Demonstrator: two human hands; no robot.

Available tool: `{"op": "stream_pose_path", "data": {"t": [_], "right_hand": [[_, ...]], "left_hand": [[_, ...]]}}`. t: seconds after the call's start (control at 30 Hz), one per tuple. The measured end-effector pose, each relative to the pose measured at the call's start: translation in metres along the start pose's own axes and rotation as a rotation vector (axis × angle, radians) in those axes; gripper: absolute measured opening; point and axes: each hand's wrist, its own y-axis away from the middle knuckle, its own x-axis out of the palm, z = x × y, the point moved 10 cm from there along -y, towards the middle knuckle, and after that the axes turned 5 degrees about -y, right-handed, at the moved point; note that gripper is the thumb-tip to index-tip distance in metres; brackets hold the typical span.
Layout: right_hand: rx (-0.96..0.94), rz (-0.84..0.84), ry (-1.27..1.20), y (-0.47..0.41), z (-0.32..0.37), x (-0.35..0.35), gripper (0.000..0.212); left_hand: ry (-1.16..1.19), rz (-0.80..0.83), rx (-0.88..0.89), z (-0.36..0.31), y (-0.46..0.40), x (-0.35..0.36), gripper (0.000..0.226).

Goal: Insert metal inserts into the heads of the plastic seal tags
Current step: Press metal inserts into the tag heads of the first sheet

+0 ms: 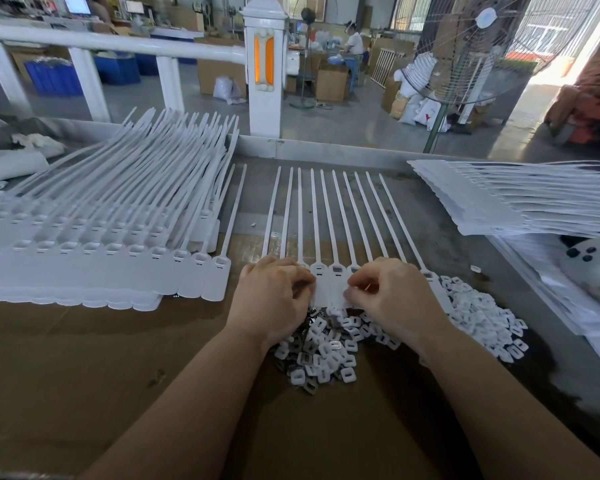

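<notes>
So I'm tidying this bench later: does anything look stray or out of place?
Mostly orderly. Two small bits lie apart: one loose insert on the bench beyond the insert pile, and a tiny white scrap between the straps of the tag row. Nothing looks damaged.

Both hands (329, 299) over seal tags (328, 271)

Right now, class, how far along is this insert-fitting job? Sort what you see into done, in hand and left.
Likely done: the overlapping stack of seal tags on the left, though its heads are too small to check. In hand: both hands, left hand and right hand, work with curled fingers at the heads of the fanned row of tags. Left: a large pile of inserts and another tag stack on the right.
</notes>
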Motion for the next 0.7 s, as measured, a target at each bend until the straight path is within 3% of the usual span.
{"op": "stream_pose_path", "data": {"t": [0.2,0.4,0.7], "right_hand": [[-0.126,0.012,0.210,-0.004,0.014,0.008,0.016],[-0.045,-0.100,0.081,-0.016,0.014,0.001,0.014],[-0.028,-0.073,0.088,-0.024,0.011,0.012,0.018]], "left_hand": [[0.001,0.006,-0.001,0.000,0.000,0.000,0.021],[0.003,-0.001,0.010,-0.002,0.001,-0.002,0.021],[-0.001,0.002,0.009,-0.001,0.001,-0.001,0.021]]}}
